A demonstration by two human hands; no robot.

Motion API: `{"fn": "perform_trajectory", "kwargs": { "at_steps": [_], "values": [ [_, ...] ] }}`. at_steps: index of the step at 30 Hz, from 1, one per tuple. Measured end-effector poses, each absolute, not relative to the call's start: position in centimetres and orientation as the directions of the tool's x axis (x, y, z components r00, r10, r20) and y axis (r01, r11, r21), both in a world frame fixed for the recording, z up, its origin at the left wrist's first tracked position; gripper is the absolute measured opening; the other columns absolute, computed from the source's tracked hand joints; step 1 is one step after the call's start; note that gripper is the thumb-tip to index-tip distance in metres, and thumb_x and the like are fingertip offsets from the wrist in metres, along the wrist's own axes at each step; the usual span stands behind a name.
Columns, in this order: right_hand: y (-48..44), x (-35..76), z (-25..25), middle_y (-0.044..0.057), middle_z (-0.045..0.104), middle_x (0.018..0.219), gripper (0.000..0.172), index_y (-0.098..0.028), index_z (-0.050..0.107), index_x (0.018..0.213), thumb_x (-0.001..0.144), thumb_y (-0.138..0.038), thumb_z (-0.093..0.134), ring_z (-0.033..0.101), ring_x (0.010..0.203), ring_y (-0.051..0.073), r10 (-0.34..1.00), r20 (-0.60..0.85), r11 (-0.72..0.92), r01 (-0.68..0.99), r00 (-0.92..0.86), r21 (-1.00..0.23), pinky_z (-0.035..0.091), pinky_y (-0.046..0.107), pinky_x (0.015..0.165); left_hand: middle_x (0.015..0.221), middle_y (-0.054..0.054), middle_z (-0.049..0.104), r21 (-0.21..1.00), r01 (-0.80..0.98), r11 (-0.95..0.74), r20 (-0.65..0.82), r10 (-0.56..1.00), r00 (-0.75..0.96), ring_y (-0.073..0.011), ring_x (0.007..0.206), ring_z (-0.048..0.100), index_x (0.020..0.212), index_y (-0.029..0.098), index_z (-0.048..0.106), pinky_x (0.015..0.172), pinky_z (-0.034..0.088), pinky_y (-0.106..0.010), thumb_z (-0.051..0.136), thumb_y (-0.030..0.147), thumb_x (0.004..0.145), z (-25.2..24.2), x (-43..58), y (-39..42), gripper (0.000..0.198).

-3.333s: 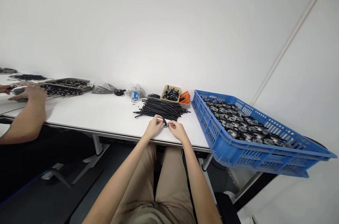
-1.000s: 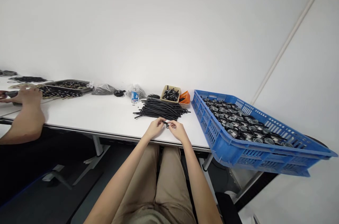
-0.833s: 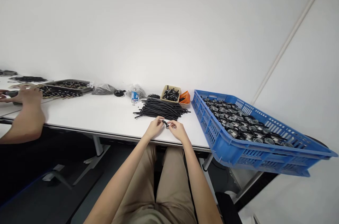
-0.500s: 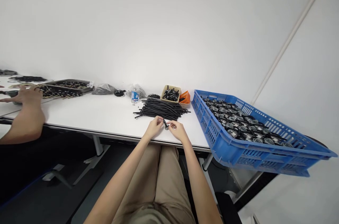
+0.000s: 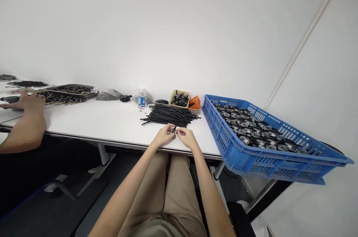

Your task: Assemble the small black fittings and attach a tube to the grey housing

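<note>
Black part (image 5: pixel 174 129) has turned, seemingly held by both hands (image 5: pixel 164 135) (image 5: pixel 187 137) over the white table (image 5: pixel 109 121).

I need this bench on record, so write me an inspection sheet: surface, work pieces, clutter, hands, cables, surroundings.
Surface: white table, no damage seen.
Work pieces: small black part at the fingertips; black tubes piled just beyond; blue crate at the right, holding rows of parts.
Clutter: bottle with a blue label, tied plastic bag farther left.
Hands: left hand and right hand pinch the small black part between them.
Cables: thin dark strands at far left; too small to tell whether cables.
Surroundings: white wall behind; co-worker's hand at the left.
</note>
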State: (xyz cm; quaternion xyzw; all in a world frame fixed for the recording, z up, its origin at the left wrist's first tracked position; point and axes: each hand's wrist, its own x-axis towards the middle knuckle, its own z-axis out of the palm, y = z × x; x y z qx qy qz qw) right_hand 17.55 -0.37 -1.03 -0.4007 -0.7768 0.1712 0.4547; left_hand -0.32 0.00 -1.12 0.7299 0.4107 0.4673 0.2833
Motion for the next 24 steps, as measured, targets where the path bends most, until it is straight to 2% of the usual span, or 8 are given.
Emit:
{"fn": "perform_trajectory", "kwargs": {
  "at_steps": [7, 11, 15, 24],
  "values": [
    [-0.34, 17.67, -0.99, 0.001, 0.068, 0.078, 0.028, -0.02, 0.069, 0.103, 0.081, -0.019, 0.051, 0.063, 0.076, 0.017, 0.812, 0.555, 0.562, 0.501, -0.181, -0.658, 0.048, 0.026, 0.072, 0.107, -0.008, 0.071, 0.765, 0.342, -0.545, 0.485, 0.838, 0.252, -0.02, 0.099, 0.065, 0.105, 0.016, 0.065, 0.092, 0.05, -0.034, 0.05, 0.009, 0.069, -1.19, -0.34, 0.05, 0.039],
    [-0.37, 17.64, -0.97, 0.0, 0.067, 0.078, 0.032, -0.022, 0.068, 0.109, 0.081, -0.019, 0.052, 0.062, 0.076, 0.016, 0.802, 0.558, 0.582, 0.494, -0.215, -0.646, 0.048, 0.027, 0.075, 0.107, -0.008, 0.071, 0.751, 0.373, -0.544, 0.489, 0.839, 0.239, -0.0207, 0.098, 0.065, 0.106, 0.016, 0.067, 0.092, 0.05, -0.034, 0.051, 0.011, 0.071, -1.07, -0.39, -0.04, 0.038],
    [-0.57, 17.59, -0.76, -0.001, 0.067, 0.078, 0.032, -0.021, 0.069, 0.107, 0.081, -0.018, 0.052, 0.061, 0.073, 0.015, 0.791, 0.559, 0.603, 0.468, -0.247, -0.646, 0.048, 0.025, 0.073, 0.105, -0.007, 0.071, 0.759, 0.366, -0.538, 0.49, 0.843, 0.222, -0.0201, 0.096, 0.065, 0.104, 0.017, 0.066, 0.09, 0.05, -0.034, 0.053, 0.016, 0.074, -1.15, -0.41, 0.1, 0.033],
    [-0.5, 17.63, -0.96, 0.002, 0.07, 0.086, 0.028, -0.02, 0.073, 0.098, 0.08, -0.014, 0.052, 0.061, 0.074, 0.015, 0.77, 0.579, 0.632, 0.453, -0.269, -0.629, 0.049, 0.026, 0.075, 0.104, -0.007, 0.07, 0.722, 0.497, -0.482, 0.518, 0.852, 0.075, -0.0176, 0.083, 0.061, 0.097, 0.018, 0.068, 0.079, 0.05, -0.031, 0.058, 0.019, 0.073, -1.53, -0.61, 0.69, 0.025]
  ]
}}
